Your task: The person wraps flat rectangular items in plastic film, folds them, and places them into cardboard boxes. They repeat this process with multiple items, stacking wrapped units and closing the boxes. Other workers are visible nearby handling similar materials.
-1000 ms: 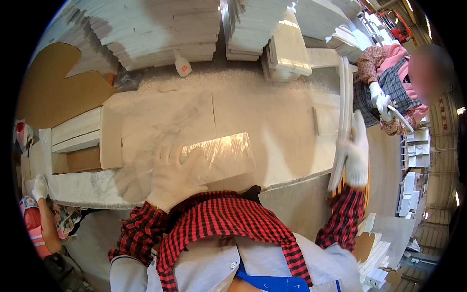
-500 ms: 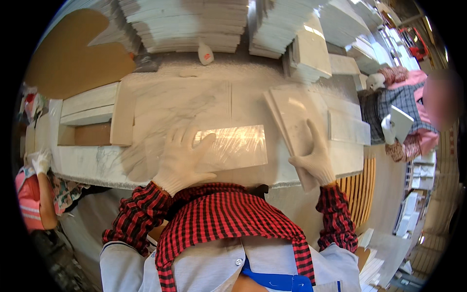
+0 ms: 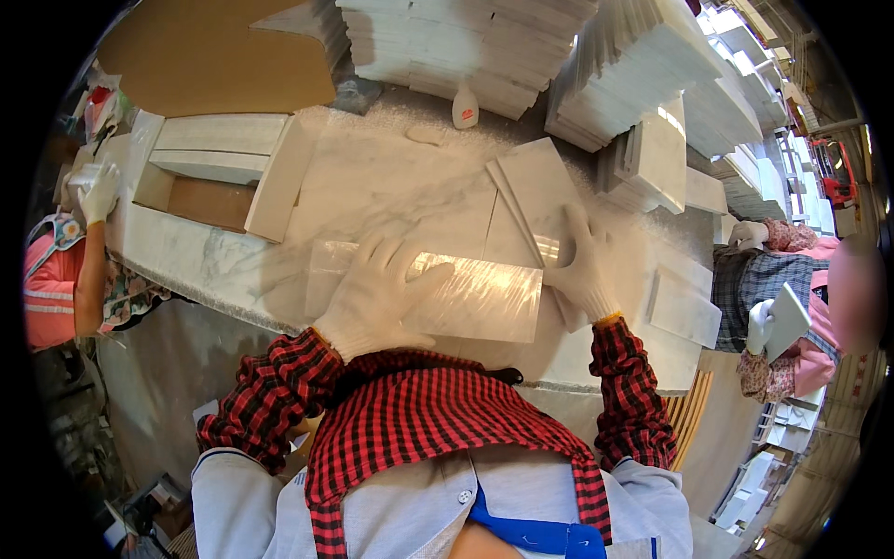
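Note:
My left hand (image 3: 382,296), in a white knit glove, lies flat with spread fingers on a shiny plastic-wrapped white tile (image 3: 484,300) at the near side of the worktable (image 3: 391,186). My right hand (image 3: 579,265), also gloved, presses flat on a bare white marble tile (image 3: 533,186) that lies at an angle just right of the wrapped one. Neither hand grips anything. Red checked sleeves cover both forearms.
Tall stacks of white tiles (image 3: 466,42) line the far side, with a small white bottle (image 3: 465,107) in front. Long slabs (image 3: 219,149) and a cardboard sheet (image 3: 214,56) lie at left. One person (image 3: 70,270) stands left, another (image 3: 792,307) at right holds a tile.
My right hand brought a marble tile in from the table's right edge, laid it flat and slid it leftward beside the wrapped tile. My left hand stayed pressed on the wrapped tile.

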A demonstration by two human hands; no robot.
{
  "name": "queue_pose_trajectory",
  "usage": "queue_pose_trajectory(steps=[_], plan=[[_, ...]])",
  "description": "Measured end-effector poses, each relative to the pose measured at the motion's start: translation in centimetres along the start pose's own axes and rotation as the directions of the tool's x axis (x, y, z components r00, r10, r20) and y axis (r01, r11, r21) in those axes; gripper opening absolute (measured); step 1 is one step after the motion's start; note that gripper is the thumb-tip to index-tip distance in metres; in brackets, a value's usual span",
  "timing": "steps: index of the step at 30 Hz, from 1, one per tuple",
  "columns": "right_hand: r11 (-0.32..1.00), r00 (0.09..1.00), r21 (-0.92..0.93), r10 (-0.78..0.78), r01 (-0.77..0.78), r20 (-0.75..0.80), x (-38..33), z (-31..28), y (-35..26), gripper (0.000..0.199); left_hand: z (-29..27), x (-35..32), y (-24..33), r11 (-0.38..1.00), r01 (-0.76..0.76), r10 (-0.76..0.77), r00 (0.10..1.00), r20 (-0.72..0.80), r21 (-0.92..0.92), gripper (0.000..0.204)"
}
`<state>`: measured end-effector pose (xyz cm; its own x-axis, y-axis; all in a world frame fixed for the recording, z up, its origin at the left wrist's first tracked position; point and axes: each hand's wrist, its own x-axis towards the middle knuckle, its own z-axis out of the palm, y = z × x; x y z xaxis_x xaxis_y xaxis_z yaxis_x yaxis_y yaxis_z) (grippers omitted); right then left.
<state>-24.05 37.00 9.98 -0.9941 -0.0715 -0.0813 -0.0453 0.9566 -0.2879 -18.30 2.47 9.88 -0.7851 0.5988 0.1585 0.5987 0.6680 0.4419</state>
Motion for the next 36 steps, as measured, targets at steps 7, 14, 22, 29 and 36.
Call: queue_pose_trajectory(steps=[7, 14, 22, 29, 36], plan=[[0.899, 0.994, 0.432, 0.029, -0.071, 0.103, -1.6, -5.4, -0.7, 0.102, -0.6, 0.5, 0.2, 0.999, 0.026, -0.023, 0.997, 0.074, -0.031, 0.092], [0.369, 0.852, 0.875, -0.298, -0.312, 0.43, -4.9, -9.9, 0.4, 0.109, 0.0, -0.7, -0.3, 0.923, 0.109, -0.19, 0.963, -0.189, -0.37, 0.088], [0.537, 0.296, 0.458, -0.364, -0.708, 0.883, -3.5, -11.2, -9.5, 0.103, -7.2, -3.6, 1.7, 0.31, 0.412, -0.637, 0.759, 0.135, -0.857, 0.054], [0.819, 0.331, 0.558, -0.568, 0.135, 0.753, 1.1, -6.1, -12.4, 0.051, -3.8, -8.4, 2.9, 0.086, 0.307, -0.861, 0.502, 0.085, -0.948, 0.046], [0.844, 0.532, 0.529, -0.411, -0.085, 0.74, 3.6, -4.2, -12.6, 0.048, -1.7, -8.1, 1.2, 0.596, 0.64, -0.803, 0.488, -0.342, -0.485, 0.051]])
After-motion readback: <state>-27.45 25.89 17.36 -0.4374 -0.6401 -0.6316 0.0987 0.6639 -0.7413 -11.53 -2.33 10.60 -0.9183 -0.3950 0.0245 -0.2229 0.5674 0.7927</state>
